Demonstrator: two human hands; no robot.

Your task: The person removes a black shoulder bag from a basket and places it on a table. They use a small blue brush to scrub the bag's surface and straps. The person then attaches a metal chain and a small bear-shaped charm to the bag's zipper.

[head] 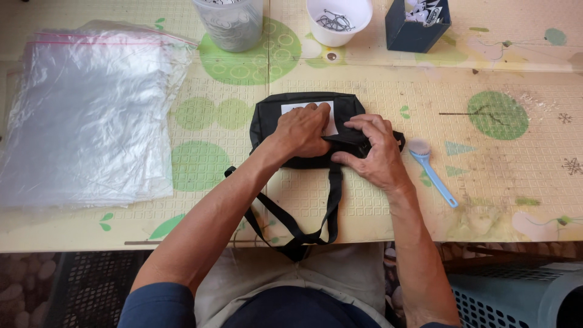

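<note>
A small black fabric bag lies flat on the patterned table mat, with a white card showing on its top face. My left hand presses down on the bag's middle, fingers over the card. My right hand pinches the bag's right end, where the fabric is folded over. The bag's black strap runs toward me and hangs in a loop over the table's front edge.
A thick stack of clear plastic zip bags fills the left side. At the back stand a clear plastic cup, a white cup of metal bits and a dark blue box. A light blue brush lies right of the bag.
</note>
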